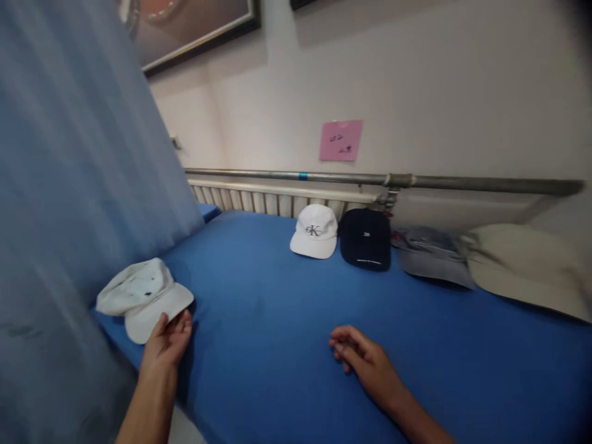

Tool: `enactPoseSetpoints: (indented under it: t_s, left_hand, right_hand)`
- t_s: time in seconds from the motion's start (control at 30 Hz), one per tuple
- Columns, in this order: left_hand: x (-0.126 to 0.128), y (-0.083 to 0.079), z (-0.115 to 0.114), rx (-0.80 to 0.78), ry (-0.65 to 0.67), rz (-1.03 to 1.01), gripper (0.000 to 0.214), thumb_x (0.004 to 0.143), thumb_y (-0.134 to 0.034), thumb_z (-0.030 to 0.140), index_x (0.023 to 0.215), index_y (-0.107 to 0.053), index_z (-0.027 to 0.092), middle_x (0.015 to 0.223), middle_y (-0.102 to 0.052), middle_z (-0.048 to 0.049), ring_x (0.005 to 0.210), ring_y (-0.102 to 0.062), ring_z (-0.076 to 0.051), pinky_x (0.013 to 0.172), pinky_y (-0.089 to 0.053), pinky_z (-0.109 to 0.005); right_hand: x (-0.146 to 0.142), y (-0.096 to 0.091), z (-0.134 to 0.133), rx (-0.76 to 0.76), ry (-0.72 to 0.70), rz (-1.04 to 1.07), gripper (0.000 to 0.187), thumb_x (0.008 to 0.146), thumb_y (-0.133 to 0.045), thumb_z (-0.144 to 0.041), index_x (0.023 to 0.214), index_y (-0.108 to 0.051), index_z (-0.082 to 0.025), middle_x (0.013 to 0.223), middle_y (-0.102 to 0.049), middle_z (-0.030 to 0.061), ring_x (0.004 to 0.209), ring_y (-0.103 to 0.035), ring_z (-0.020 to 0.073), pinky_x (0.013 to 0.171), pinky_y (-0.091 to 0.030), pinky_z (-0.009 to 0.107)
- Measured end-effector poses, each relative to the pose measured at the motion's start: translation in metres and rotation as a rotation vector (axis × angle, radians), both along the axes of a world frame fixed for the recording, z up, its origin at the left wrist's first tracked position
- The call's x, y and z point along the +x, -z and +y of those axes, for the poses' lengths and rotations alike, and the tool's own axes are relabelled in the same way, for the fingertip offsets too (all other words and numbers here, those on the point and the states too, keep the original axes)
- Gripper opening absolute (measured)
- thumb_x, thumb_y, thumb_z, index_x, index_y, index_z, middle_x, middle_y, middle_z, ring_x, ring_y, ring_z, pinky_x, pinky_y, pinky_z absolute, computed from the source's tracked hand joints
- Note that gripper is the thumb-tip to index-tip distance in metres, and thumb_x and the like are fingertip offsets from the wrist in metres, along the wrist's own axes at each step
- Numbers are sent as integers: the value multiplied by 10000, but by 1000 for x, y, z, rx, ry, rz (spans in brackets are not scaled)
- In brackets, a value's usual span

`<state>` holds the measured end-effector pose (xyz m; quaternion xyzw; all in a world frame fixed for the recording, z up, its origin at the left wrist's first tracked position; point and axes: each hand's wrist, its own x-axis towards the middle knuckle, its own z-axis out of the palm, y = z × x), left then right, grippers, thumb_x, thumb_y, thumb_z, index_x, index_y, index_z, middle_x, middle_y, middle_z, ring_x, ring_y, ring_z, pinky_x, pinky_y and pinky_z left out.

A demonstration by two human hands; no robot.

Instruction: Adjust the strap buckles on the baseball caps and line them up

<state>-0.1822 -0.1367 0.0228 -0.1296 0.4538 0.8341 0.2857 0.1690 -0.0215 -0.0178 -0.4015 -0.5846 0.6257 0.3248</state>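
The left hand (169,342) closes on the brim of a pale cap (148,287), thumb laid on the upper face and the other fingers curled at and below the brim's edge, so that the brim lies clamped between them. The crown of this cap extends beyond the fingertips and to their left, beside a hanging blue curtain (83,154). The right hand (365,361) appears over the blue covering (259,333) with its fingers loosely curled and the thumb near the index finger; whether the tips meet cannot be told, and no object is visible in them. Beyond these right fingers stands a row of headwear: a white cap (316,233) with dark letters, slightly to their left; a navy cap (365,237), slightly to their right; then, farther right, a grey cap (432,256) and a beige hat (522,262). Behind the row, farther from the fingers, runs a metal rail (342,178).
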Motion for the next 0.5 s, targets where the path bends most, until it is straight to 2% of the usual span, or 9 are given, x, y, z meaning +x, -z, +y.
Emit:
enactPoseSetpoints:
  t_s: [0.1, 0.17, 0.27, 0.4, 0.5]
  left_hand:
    - [17, -4, 18, 22, 35, 77, 255, 918, -448, 49, 842, -613, 227, 699, -665, 70, 624, -629, -62, 615, -557, -145]
    - [38, -7, 32, 44, 136, 179, 269, 875, -493, 12, 797, -641, 222, 716, -687, 78, 623, -635, -70, 619, -568, -150]
    - [72, -12, 59, 84, 430, 343, 244, 775, -568, -15, 794, -687, 197, 788, -730, 27, 691, -676, -144, 617, -599, -232]
    - [104, -17, 102, 104, 847, 379, 197, 630, -721, 7, 784, -709, 131, 842, -746, -71, 763, -700, -257, 645, -606, -355]
    - [117, -14, 132, 114, 1107, 378, 270, 599, -761, 9, 854, -723, 92, 875, -743, -129, 815, -702, -312, 711, -595, -430]
  right_hand:
    - [10, 3, 0, -24, 6, 48, 191, 735, -621, -345, 847, -626, -190, 684, -605, -2, 542, -510, 103, 525, -411, 252]
    - [20, 4, 2, -55, 45, 61, 185, 742, -617, -335, 848, -611, -183, 654, -589, -22, 489, -484, 84, 505, -394, 242]
    - [36, -1, 11, -136, 185, 146, 235, 742, -635, -361, 873, -593, -171, 711, -615, -5, 490, -500, 86, 470, -379, 232]
    - [57, -12, 27, -256, 350, 442, 396, 698, -704, -386, 1016, -565, -195, 970, -655, 66, 628, -591, 123, 460, -380, 216]
    - [72, -14, 33, -178, 355, 509, 479, 700, -687, -435, 1121, -541, -259, 1048, -662, 62, 673, -620, 150, 469, -400, 228]
